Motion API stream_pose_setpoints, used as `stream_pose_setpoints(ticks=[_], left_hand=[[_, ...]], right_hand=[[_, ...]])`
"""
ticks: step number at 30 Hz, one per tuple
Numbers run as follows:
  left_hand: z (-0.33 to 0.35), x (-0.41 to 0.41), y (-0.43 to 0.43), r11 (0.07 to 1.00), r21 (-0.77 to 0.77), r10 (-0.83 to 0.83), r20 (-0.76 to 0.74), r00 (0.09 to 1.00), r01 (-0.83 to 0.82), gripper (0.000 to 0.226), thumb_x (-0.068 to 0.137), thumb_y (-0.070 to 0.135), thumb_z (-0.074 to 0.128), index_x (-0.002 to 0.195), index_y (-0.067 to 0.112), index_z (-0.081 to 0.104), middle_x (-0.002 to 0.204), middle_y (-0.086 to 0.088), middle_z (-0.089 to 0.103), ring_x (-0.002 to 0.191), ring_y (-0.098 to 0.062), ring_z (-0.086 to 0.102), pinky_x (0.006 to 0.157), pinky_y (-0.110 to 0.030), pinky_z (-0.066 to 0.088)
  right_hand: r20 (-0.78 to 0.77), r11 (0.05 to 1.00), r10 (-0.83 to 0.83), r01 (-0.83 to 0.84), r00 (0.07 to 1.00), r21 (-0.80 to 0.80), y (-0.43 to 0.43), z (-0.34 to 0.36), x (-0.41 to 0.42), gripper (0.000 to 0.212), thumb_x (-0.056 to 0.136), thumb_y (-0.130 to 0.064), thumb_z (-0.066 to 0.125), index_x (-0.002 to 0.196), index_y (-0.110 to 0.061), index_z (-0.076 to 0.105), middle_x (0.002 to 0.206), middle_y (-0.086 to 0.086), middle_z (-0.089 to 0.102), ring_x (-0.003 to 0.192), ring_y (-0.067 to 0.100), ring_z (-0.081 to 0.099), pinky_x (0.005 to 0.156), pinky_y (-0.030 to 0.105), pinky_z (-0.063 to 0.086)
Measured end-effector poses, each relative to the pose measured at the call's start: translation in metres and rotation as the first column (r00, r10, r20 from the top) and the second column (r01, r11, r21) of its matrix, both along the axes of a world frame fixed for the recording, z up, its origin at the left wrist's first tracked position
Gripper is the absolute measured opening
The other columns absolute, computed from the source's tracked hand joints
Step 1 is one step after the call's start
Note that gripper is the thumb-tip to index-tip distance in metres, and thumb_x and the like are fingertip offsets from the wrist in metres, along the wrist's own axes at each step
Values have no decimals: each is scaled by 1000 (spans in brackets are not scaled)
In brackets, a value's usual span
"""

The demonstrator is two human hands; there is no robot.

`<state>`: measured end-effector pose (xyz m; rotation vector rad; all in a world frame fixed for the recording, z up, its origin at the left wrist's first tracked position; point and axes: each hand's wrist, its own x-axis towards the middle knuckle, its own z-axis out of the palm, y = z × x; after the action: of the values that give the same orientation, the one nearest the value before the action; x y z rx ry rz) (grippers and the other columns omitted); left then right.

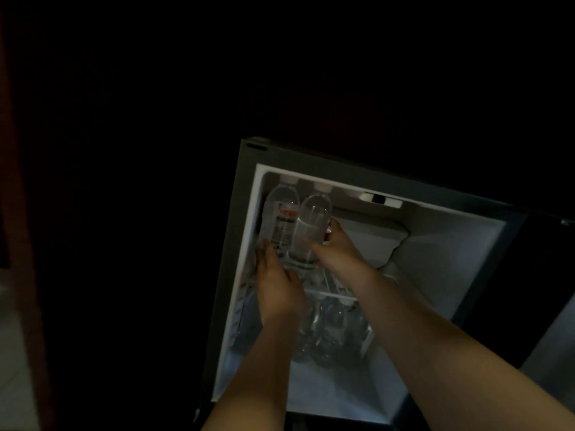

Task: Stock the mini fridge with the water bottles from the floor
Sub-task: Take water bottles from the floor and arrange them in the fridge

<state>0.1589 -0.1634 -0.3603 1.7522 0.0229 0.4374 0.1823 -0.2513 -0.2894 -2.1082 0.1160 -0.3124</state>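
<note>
The mini fridge [441,262] stands open and lit inside, seen from above. Two clear water bottles stand upright on its upper wire shelf [326,289]. The left bottle [281,213] has a red and white label. My right hand [334,247] is wrapped around the lower part of the right bottle [311,222]. My left hand [277,284] rests flat against the base of the left bottle, fingers spread. Several more bottles [329,331] lie or stand under the shelf, blurred.
A white freezer box [370,234] fills the upper right of the fridge. The fridge door [550,306] hangs open at the right. The room around is nearly black; pale floor [12,353] shows at the left edge.
</note>
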Motion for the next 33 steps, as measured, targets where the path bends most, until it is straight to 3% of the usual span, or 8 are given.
stream_pose_setpoints(ticks=[5,8,10,14,18,26,30,33], left_hand=[[6,-5,13,1000,9,-19,41,999,19,49,92,5,41,140,12,37,145,-12,38,132,-27,40,110,-42,38],[17,-15,25,984,177,-6,73,997,-7,32,92,8,44,122,6,52,128,-17,52,117,-30,50,102,-38,42],[28,-26,34,957,266,-129,37,991,115,23,94,13,42,110,8,58,114,-19,61,107,-34,59,93,-42,49],[50,-66,44,658,533,-436,-305,846,532,32,99,25,38,115,8,60,120,-13,62,115,-25,57,94,-27,42],[62,-106,42,371,543,-429,-619,658,753,37,97,27,43,124,5,56,132,-16,55,121,-29,53,98,-30,42],[87,-173,-1,148,604,-440,-669,599,783,44,96,41,41,116,6,57,115,-20,62,92,-23,58,89,-36,48],[101,-217,-38,3,621,-478,-687,547,784,46,97,42,38,124,8,52,122,-12,58,108,-26,60,97,-38,46],[112,-255,-72,-47,615,-525,-685,505,787,47,98,41,37,127,7,51,125,-9,55,109,-22,59,98,-36,46]], right_hand=[[-111,995,35,-44,993,-86,-4,-3,-22,49,90,-34,60,132,-15,41,125,8,59,112,24,58,90,34,47],[-184,976,8,-48,983,-214,-15,-1,-40,10,93,-22,55,89,-14,61,93,9,63,88,23,60,77,36,48],[-296,969,21,-92,955,-230,-24,1,-54,16,92,-14,54,77,-16,61,82,8,61,75,22,61,69,34,52],[-523,886,70,-293,850,-359,-45,10,-98,13,91,-15,56,102,-18,62,84,3,62,67,13,60,61,26,49],[-642,828,56,-395,765,-398,-64,23,-151,18,93,-19,52,109,-18,61,94,1,61,82,14,62,67,23,50],[-653,760,29,-441,757,-477,-110,37,-259,26,96,-20,50,118,-9,58,90,0,59,84,14,61,63,20,49],[-665,745,2,-445,747,-497,-143,39,-310,8,95,-23,52,95,-18,58,84,-1,60,71,8,60,60,20,47],[-661,765,-24,-412,750,-495,-168,40,-349,10,95,-22,53,100,-15,58,90,0,59,72,7,59,62,21,47]])
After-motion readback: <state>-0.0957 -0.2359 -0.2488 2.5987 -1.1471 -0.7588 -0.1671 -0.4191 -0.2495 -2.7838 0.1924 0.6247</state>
